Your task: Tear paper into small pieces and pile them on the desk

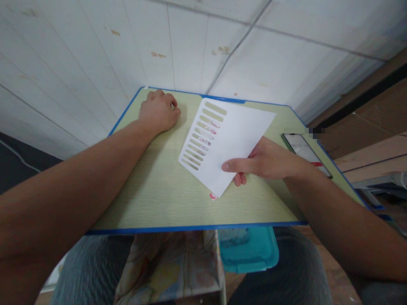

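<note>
White card [240, 131]: pinched in the right hand [265, 157], thumb flat on its upper face, other fingers tucked underneath; it reaches leftward and away from that hand, over the table [149, 195].
Left hand [160, 111]: apart from the card and to its left, resting on the table; fingers loosely curled. The palm is hidden, so I cannot tell whether it holds anything.
Slots [215, 109]: one row, along the card edge farthest from the right hand; pinkish marks show through the middle ones.
Card handling: best kept, in my judgement, to a light pinch on the plain part, thumb clear of the slots, so the sheet does not bend; the left hand is near enough to steady the slotted edge.
Red-and-white scrap [213, 196]: left of the right hand and nearer the body, peeping from under the card's near corner; mostly covered. Whether it belongs with the pinkish marks cannot be told.
Phone [300, 146]: just beyond the right wrist, partly behind the forearm; screen text unreadable.
Teal tub [248, 259]: nearer the body than the right hand, below the table edge, which cuts it off; greyish contents blurred.
</note>
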